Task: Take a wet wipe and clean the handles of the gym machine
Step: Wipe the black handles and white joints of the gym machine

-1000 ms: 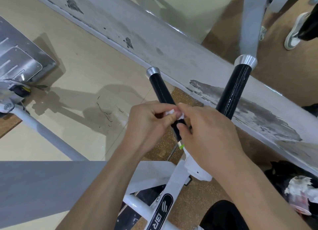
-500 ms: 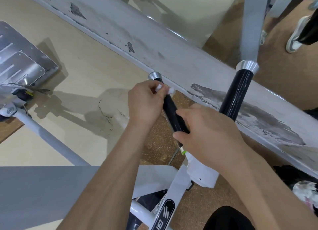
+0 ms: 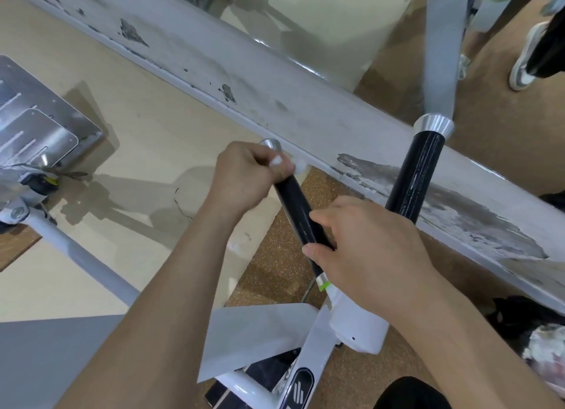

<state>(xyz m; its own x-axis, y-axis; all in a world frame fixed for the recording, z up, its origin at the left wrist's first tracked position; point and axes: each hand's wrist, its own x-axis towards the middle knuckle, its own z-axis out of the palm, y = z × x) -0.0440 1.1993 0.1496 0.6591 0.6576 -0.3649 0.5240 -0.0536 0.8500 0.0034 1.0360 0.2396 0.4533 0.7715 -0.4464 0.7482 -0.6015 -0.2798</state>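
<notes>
Two black handles with silver end caps rise from the white gym machine [image 3: 354, 332]. My left hand [image 3: 244, 176] is closed around the top of the near handle [image 3: 295, 206], pressing a small white wet wipe [image 3: 290, 164] against it just below the cap. My right hand [image 3: 367, 255] grips the lower part of the same handle, above its green ring. The second handle [image 3: 419, 176] stands untouched to the right.
A worn grey beam [image 3: 305, 108] runs diagonally behind the handles. A metal footplate [image 3: 39, 127] and a grey frame tube [image 3: 76, 255] sit at the left. Another person's shoe [image 3: 526, 63] is at the top right. Crumpled items [image 3: 544, 347] lie at the lower right.
My left hand slid the wipe up the near handle from its middle to the top. My right hand let go of the wipe and gripped the lower handle.
</notes>
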